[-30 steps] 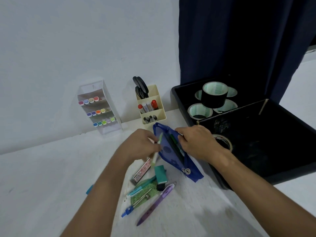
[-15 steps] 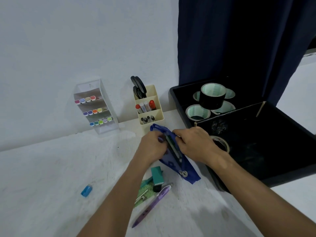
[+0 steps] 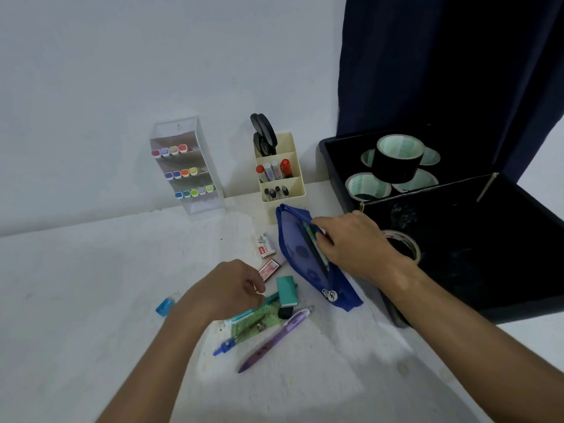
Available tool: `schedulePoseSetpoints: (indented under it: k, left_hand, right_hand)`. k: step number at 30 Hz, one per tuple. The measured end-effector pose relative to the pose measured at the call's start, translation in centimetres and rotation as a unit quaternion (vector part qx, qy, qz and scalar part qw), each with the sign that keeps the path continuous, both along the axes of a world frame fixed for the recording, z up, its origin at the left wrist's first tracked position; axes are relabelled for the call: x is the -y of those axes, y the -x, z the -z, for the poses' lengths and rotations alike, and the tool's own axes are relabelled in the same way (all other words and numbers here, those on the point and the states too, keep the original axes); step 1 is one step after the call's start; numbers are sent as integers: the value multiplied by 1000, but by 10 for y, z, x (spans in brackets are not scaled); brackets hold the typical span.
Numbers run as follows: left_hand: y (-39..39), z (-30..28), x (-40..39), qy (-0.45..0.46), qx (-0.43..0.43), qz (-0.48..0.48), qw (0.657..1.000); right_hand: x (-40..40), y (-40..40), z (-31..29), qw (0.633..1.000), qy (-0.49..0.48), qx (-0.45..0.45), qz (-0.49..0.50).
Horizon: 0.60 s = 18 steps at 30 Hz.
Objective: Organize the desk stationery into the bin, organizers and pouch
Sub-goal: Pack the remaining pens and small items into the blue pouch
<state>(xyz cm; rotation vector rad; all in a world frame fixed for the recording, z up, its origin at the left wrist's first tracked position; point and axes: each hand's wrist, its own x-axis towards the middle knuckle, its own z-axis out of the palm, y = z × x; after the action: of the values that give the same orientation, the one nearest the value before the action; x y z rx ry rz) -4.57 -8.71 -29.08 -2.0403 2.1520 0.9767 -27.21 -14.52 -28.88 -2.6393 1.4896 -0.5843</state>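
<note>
The tape rolls sit in the black bin and markers fill both organizers — that part looks done. The right hand pinches the blue pouch open beside the bin, while the left hand, fingers curled and empty, hovers over the loose pens and erasers still on the desk.

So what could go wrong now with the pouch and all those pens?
The blue pouch stays open only because the right hand grips its edge; if that slips, the pens inside could spill. The left hand hovers over a crowded pile, so it might knock the purple pen aside. The blue sharpener lies apart from the pile and could be forgotten.
</note>
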Motion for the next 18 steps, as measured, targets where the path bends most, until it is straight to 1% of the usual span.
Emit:
schedulePoseSetpoints:
  k: [6,10,11,13,16,18]
  left_hand:
    - [5,15,-10,11,50,8,999]
    - [5,19,-10,23,89,18,996]
    - [3,17,-9,22,112,22,993]
    - [-1,8,-5,26,187,28,982]
    - [-7,-22,0,68,316,25,946]
    - [-9,-42,4,103,357,0,929]
  right_hand:
    - [-3,-2,2,996,-82,44,-5]
    - [-5,-2,1,995,-92,44,-4]
    - [-5,-2,1,995,-93,46,-2]
    - [-5,-3,1,994,-95,49,3]
    - [-4,-3,1,992,-105,66,10]
    - [-3,-3,1,991,-110,73,11]
